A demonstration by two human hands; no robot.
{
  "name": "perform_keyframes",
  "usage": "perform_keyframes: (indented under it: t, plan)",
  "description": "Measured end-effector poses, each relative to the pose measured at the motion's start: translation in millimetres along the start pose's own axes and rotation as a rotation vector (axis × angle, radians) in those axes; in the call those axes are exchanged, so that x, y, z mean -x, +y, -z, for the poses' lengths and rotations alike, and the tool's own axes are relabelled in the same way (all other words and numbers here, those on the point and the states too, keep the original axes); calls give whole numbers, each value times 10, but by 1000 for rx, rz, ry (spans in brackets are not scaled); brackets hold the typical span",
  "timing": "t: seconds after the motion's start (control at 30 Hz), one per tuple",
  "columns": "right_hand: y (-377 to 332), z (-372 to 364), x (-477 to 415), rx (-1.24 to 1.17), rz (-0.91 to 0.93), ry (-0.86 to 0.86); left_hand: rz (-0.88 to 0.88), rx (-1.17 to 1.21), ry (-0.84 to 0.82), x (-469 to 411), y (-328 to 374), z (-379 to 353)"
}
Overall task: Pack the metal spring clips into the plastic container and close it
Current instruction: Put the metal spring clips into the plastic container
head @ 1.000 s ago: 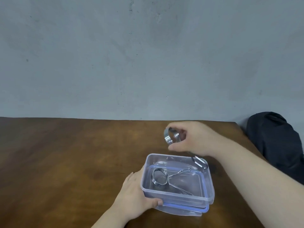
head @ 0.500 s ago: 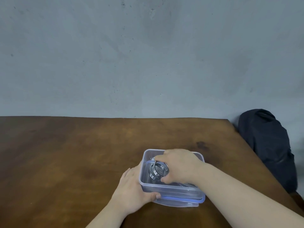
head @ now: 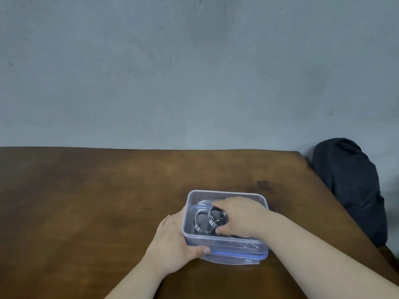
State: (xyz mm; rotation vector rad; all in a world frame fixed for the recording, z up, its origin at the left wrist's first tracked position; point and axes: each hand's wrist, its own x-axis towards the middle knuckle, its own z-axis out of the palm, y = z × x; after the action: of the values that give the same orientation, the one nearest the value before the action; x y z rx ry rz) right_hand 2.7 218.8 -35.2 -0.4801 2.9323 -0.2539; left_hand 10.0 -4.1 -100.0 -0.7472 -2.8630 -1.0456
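Only the head view to go on here, looking down at a dark brown wooden counter (head: 90, 203) against a grey wall.

The clear rectangular plastic container (head: 224, 240) sits near the front right of the counter, open on top. It looks like it's resting on its own blue-trimmed clear plastic lid (head: 235, 256), which pokes out underneath along the near edge, so the lid is definitely not on yet.

The left hand (head: 172, 240) is wrapped around the container's left near corner, thumb across the front wall, steadying it. The right hand (head: 239, 216) is down inside the container, fingers curled round a shiny coiled metal spring clip (head: 217, 217), thumb below and fingers over the top. A second metal spring clip (head: 201, 223) lies in the bottom just left of it, the two coils touching or nearly so. Thin wire handles show along the near wall, but I can't tell which clip they belong to.

Progress-wise I'd say packing is nearly done: no loose clips on the counter that I can see. What's left is letting go of this clip, pulling the lid out from under and snapping it shut.

A dark fabric bag (head: 349, 190) sits off the right edge, not involved.
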Motion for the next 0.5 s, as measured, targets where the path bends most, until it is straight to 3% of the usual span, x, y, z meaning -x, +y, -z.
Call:
perform_keyframes:
  t: [0.13,0.3,0.5]
  plan:
    - [62,87,150,-62,36,36,13,-23,-13,29,51,35]
    - [39,96,519,-109,106,207,16,-23,-51,56,86,54]
    - [16,-148,662,238,241,271,0,-10,-110,73,92,68]
